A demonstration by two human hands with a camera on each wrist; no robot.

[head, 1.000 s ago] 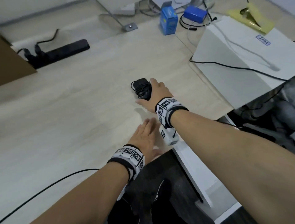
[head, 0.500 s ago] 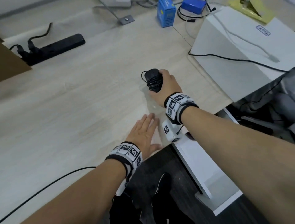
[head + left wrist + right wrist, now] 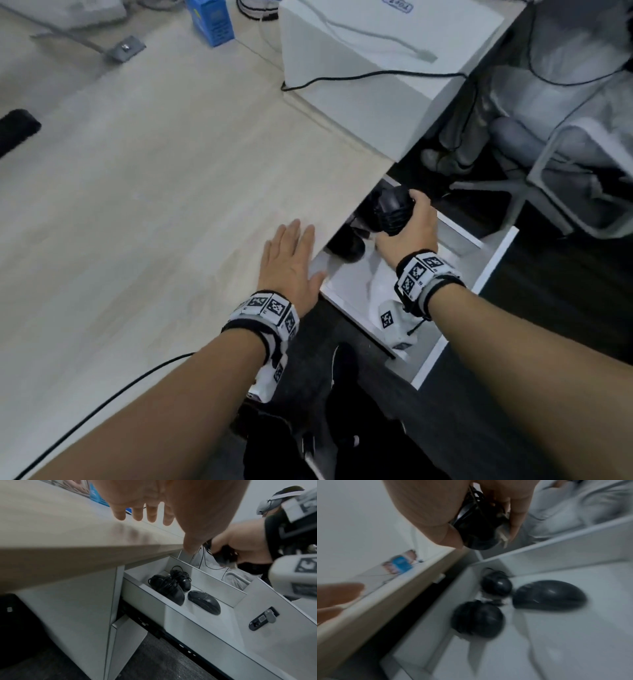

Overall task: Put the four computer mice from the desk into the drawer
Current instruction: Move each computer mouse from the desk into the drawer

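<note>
My right hand [image 3: 406,222] grips a black mouse [image 3: 394,209] with its cord wound round it, held in the air over the open white drawer [image 3: 493,270]. The same held mouse [image 3: 477,524] fills the top of the right wrist view. Three black mice lie on the drawer floor: two cord-wrapped ones [image 3: 169,588] [image 3: 477,619] near the desk side and a plain one [image 3: 204,602] [image 3: 549,595] beside them. My left hand [image 3: 291,263] rests flat, fingers straight, on the pale wooden desk [image 3: 154,192] at its front edge.
A white box [image 3: 370,68] with a black cable over it stands at the desk's back right. A blue carton [image 3: 210,22] sits at the far edge. Beyond the drawer are a chair base [image 3: 513,192] and grey fabric. The drawer front carries a lock [image 3: 264,618].
My right hand lifted the cord-wrapped mouse off the desk and carried it right and toward me, over the open drawer. My left hand stayed flat at the desk edge.
</note>
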